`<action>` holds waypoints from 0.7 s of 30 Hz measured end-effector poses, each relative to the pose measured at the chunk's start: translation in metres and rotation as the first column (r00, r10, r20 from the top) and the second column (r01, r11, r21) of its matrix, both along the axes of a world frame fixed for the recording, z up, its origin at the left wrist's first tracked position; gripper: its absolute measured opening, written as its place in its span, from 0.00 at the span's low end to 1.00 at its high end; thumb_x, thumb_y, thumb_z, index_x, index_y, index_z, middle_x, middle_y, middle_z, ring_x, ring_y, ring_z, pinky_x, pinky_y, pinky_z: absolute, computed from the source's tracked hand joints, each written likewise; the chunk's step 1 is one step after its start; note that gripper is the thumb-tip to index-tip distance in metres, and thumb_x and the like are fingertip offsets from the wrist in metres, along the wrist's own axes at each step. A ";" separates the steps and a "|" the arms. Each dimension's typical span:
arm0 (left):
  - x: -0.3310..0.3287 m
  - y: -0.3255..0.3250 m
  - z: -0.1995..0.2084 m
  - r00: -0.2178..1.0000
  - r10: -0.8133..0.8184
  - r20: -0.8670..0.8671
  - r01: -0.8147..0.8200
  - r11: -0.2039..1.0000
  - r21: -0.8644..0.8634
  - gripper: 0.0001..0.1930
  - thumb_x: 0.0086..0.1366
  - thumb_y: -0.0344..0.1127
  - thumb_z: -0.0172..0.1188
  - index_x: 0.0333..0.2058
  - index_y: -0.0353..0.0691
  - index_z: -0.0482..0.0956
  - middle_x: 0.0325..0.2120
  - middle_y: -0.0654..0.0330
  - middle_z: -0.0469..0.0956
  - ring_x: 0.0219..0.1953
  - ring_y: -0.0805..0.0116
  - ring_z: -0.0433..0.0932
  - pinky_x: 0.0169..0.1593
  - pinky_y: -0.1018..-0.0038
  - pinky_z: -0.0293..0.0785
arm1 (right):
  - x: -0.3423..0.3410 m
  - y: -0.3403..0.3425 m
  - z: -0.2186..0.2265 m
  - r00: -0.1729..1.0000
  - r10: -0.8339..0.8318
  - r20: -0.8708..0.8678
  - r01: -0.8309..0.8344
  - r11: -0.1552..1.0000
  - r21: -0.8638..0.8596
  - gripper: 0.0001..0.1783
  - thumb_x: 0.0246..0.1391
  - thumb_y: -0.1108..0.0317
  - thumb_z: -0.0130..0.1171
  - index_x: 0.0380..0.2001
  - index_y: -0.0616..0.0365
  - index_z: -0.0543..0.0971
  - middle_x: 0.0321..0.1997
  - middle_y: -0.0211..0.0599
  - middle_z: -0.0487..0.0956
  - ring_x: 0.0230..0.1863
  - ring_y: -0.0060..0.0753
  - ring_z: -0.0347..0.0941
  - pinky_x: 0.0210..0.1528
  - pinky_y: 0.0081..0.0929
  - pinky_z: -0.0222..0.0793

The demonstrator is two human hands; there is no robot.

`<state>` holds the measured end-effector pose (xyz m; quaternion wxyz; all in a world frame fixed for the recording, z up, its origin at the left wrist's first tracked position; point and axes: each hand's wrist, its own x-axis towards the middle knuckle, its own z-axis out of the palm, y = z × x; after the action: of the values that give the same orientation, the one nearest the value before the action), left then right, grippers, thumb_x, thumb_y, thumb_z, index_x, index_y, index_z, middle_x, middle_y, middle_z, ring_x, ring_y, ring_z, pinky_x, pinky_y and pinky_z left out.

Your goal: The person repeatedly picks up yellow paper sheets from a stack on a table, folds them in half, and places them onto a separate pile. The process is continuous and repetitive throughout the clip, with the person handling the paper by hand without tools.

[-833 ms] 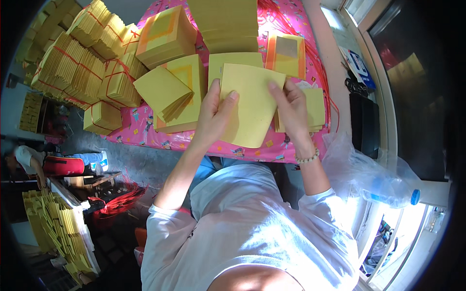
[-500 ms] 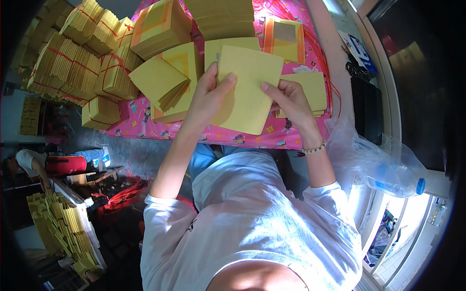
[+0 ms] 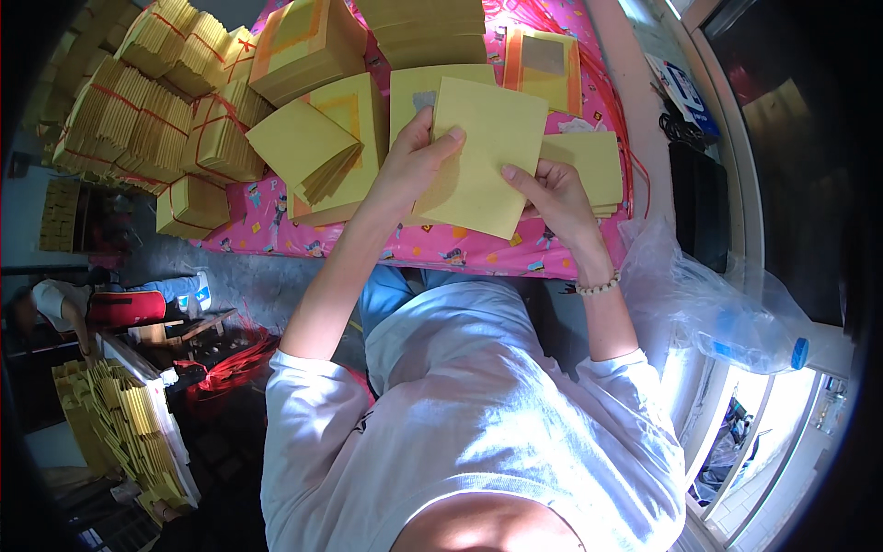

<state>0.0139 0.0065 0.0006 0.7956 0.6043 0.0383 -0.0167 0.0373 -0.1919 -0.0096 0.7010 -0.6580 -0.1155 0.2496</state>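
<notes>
My left hand (image 3: 418,166) pinches the left edge of a sheet of yellow joss paper (image 3: 492,138), thumb on top. Lower down on the opposite side, my right hand (image 3: 559,201) grips it, also with the thumb on its face; the fingers beneath are partly hidden. The paper is raised and tilted above the table's near edge. Behind it lies more yellow paper (image 3: 405,87) with a silver patch partly showing. To the right is a small stack of yellow sheets (image 3: 589,166). A folded yellow bundle (image 3: 299,147) rests on a larger stack at the left.
A pink patterned cloth covers the table (image 3: 267,216). Tied yellow bundles (image 3: 120,120) are piled at the left, tall stacks (image 3: 313,46) at the back. Red strings (image 3: 625,147) run along the right edge. A clear plastic bag (image 3: 681,276) hangs nearby. Another person (image 3: 60,304) is at far left.
Both hands have shifted slightly up and to the right with the paper, which now shows at a different tilt. The grip stays the same.
</notes>
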 end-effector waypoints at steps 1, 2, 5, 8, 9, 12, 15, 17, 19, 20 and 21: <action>0.001 0.001 0.000 1.000 -0.011 0.013 0.011 1.000 -0.019 0.14 0.68 0.30 0.50 0.51 0.36 0.67 0.44 0.60 0.76 0.45 0.75 0.75 0.48 0.76 0.71 | -0.001 -0.002 -0.001 0.999 0.036 -0.025 -0.036 0.999 -0.014 0.18 0.56 0.60 0.60 0.40 0.66 0.79 0.30 0.35 0.82 0.29 0.20 0.79 0.30 0.17 0.78; 0.002 0.002 0.000 0.999 -0.023 0.026 0.024 0.999 -0.037 0.14 0.68 0.30 0.50 0.51 0.36 0.67 0.44 0.60 0.76 0.45 0.75 0.75 0.48 0.76 0.71 | -0.003 -0.005 -0.003 0.996 0.071 -0.051 -0.073 0.997 -0.028 0.18 0.56 0.60 0.60 0.40 0.66 0.79 0.31 0.35 0.82 0.29 0.20 0.79 0.30 0.17 0.78; 0.005 0.001 -0.005 0.998 -0.033 0.047 0.034 0.999 -0.014 0.15 0.68 0.32 0.51 0.52 0.37 0.67 0.45 0.60 0.75 0.47 0.75 0.74 0.50 0.76 0.70 | -0.009 -0.009 -0.010 0.998 0.055 -0.035 -0.054 0.998 0.023 0.17 0.57 0.61 0.59 0.40 0.66 0.79 0.31 0.35 0.82 0.29 0.20 0.79 0.31 0.17 0.78; 0.006 -0.007 -0.003 0.996 0.027 0.087 -0.027 1.000 0.000 0.14 0.68 0.31 0.50 0.51 0.37 0.67 0.45 0.60 0.75 0.46 0.76 0.74 0.50 0.77 0.70 | -0.016 -0.008 -0.010 0.999 -0.004 -0.044 0.006 0.999 0.049 0.15 0.57 0.63 0.59 0.40 0.65 0.79 0.31 0.35 0.81 0.28 0.21 0.79 0.30 0.16 0.77; 0.007 -0.010 -0.002 0.993 0.054 0.105 -0.054 0.999 -0.003 0.13 0.68 0.30 0.50 0.50 0.37 0.67 0.44 0.60 0.75 0.46 0.76 0.74 0.50 0.77 0.69 | -0.017 -0.009 -0.009 0.998 -0.023 -0.059 0.025 0.999 0.046 0.15 0.57 0.63 0.59 0.40 0.65 0.79 0.31 0.35 0.81 0.28 0.21 0.79 0.30 0.16 0.77; 0.010 -0.011 0.002 0.989 0.052 0.135 -0.058 0.998 0.034 0.14 0.68 0.30 0.50 0.51 0.36 0.67 0.44 0.60 0.75 0.45 0.77 0.73 0.49 0.77 0.69 | -0.027 -0.015 -0.027 0.998 -0.018 -0.067 0.023 0.998 0.062 0.13 0.57 0.64 0.59 0.39 0.65 0.79 0.32 0.36 0.82 0.28 0.21 0.78 0.31 0.16 0.77; 0.005 -0.023 0.009 0.977 0.077 0.197 -0.099 0.990 0.105 0.13 0.68 0.30 0.49 0.50 0.36 0.67 0.42 0.61 0.75 0.43 0.77 0.73 0.47 0.77 0.69 | -0.034 -0.016 -0.029 0.994 -0.048 -0.098 0.056 0.995 0.078 0.12 0.57 0.66 0.59 0.39 0.65 0.79 0.34 0.36 0.82 0.30 0.22 0.79 0.32 0.17 0.77; 0.005 -0.026 0.006 0.973 0.032 0.228 -0.079 0.977 0.198 0.13 0.68 0.31 0.49 0.49 0.35 0.68 0.40 0.60 0.76 0.41 0.77 0.73 0.46 0.77 0.69 | -0.033 -0.023 -0.032 0.998 -0.009 -0.068 0.015 0.996 0.089 0.12 0.57 0.66 0.59 0.39 0.64 0.79 0.33 0.35 0.81 0.30 0.22 0.79 0.32 0.17 0.77; 0.007 -0.027 0.005 0.974 -0.059 0.220 -0.016 0.946 0.325 0.13 0.67 0.32 0.50 0.48 0.34 0.68 0.38 0.59 0.76 0.39 0.76 0.73 0.44 0.76 0.70 | -0.026 -0.033 -0.040 0.997 0.071 0.040 -0.074 0.992 0.098 0.11 0.57 0.67 0.60 0.39 0.63 0.78 0.31 0.32 0.81 0.31 0.21 0.78 0.30 0.16 0.76; 0.009 -0.027 0.005 0.974 -0.126 0.189 0.040 0.914 0.403 0.13 0.67 0.33 0.51 0.47 0.34 0.68 0.37 0.58 0.76 0.38 0.75 0.73 0.44 0.76 0.70 | -0.024 -0.038 -0.040 0.999 -0.049 0.002 0.049 0.991 0.124 0.11 0.57 0.67 0.59 0.40 0.63 0.77 0.31 0.32 0.80 0.31 0.21 0.78 0.30 0.16 0.76; 0.010 -0.027 0.006 0.971 -0.183 0.154 0.089 0.874 0.478 0.13 0.66 0.34 0.52 0.47 0.34 0.68 0.36 0.57 0.76 0.37 0.74 0.73 0.43 0.75 0.70 | -0.023 -0.040 -0.035 0.986 -0.161 -0.038 0.164 0.976 0.146 0.12 0.57 0.68 0.59 0.41 0.62 0.76 0.31 0.31 0.80 0.31 0.21 0.78 0.30 0.16 0.76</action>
<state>0.0237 -0.0207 0.0061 0.6230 0.7781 -0.0794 -0.0038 0.0148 -0.2315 -0.0441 0.7676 -0.6078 -0.0706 0.1906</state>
